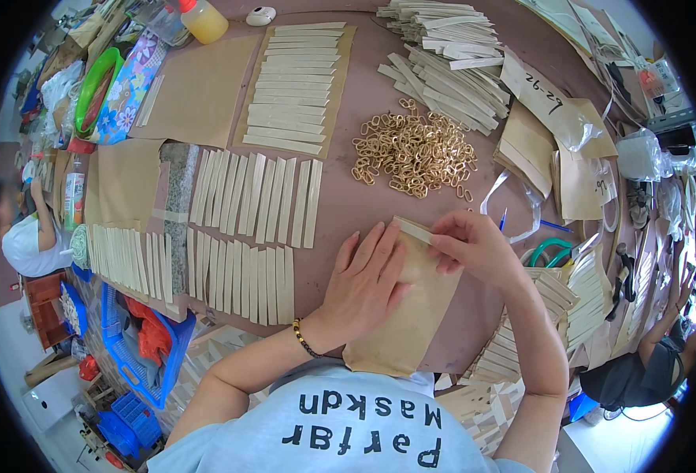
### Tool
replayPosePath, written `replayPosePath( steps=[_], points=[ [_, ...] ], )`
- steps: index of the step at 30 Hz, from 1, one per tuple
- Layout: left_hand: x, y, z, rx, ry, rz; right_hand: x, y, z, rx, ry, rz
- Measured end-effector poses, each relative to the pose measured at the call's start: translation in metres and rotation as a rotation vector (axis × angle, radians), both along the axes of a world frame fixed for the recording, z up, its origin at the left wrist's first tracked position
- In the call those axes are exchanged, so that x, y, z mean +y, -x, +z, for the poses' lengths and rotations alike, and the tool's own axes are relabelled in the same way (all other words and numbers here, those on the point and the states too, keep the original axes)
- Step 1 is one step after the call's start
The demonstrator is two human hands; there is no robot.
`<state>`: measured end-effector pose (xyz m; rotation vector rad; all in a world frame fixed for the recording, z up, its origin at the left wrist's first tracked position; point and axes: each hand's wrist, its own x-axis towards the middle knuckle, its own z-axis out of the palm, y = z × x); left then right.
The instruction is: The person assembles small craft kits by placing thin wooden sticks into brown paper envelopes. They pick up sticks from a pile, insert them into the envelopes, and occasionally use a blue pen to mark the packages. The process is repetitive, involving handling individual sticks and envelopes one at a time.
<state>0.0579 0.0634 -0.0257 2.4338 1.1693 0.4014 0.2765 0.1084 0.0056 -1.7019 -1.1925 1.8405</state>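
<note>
A brown sheet of kraft paper (pixel 411 315) lies on the table in front of me, its lower end close to my shirt. Across its far end sits a narrow cream strip (pixel 412 229). My left hand (pixel 367 276) rests on the paper with its fingers stretched out, the fingertips by the strip's left end. Thumb and fingers of my right hand (pixel 470 244) pinch the strip's right end. Beyond both hands is a heap of gold-coloured oval metal rings (pixel 415 150).
Rows of cream strips (pixel 257 193) lie left of my hands, partly around a stone block (pixel 178 189). Bundled strips (pixel 450 79) are piled at the back. Green-handled scissors (pixel 553 251) lie right. An orange-capped bottle (pixel 204 21) stands far left. Other people sit at both sides.
</note>
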Motion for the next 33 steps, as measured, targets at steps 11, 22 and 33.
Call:
replayPosePath(
  steps=[11,22,33],
  points=[
    [0.0,-0.004,0.008,0.043,0.014,0.002,-0.021,-0.018,-0.006,-0.291,-0.217,0.026],
    [-0.001,-0.005,0.01,0.076,0.032,0.023,-0.035,0.001,0.011,-0.802,-0.576,0.16],
    [-0.013,0.013,0.005,-0.106,0.069,-0.001,-0.075,0.022,-0.005,-0.791,-0.846,0.504]
  ],
)
